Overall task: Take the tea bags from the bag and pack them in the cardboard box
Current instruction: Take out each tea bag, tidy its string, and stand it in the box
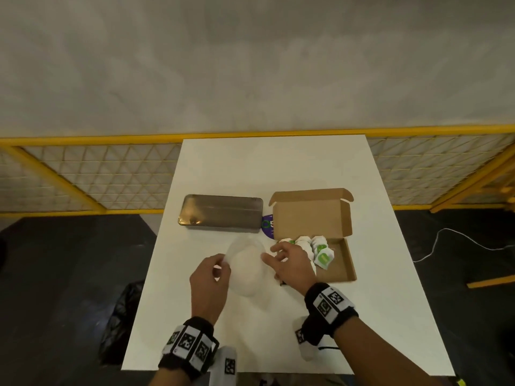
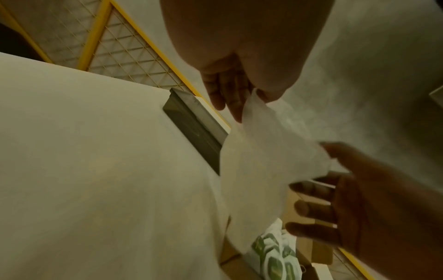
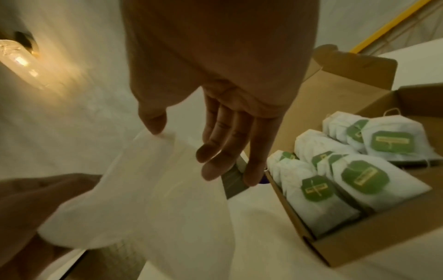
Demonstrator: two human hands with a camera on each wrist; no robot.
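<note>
Several tea bags [image 3: 354, 176] already fill the cardboard box [image 1: 341, 270]; left hand [image 1: 209, 280] pinches the seemingly empty bag [image 1: 248, 263], right hand [image 1: 289, 263] loose beside it.

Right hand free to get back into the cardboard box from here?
Probably yes. The right hand is open, holding nothing, right beside the cardboard box, whose lid stands folded back. Tea bags fill the near part; the far part looks bare. The left hand pinches the bag off to the side.

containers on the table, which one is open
The cardboard box on the right: its lid is folded back and tea bags show inside. The grey metal tin to its left lies shut.
</note>
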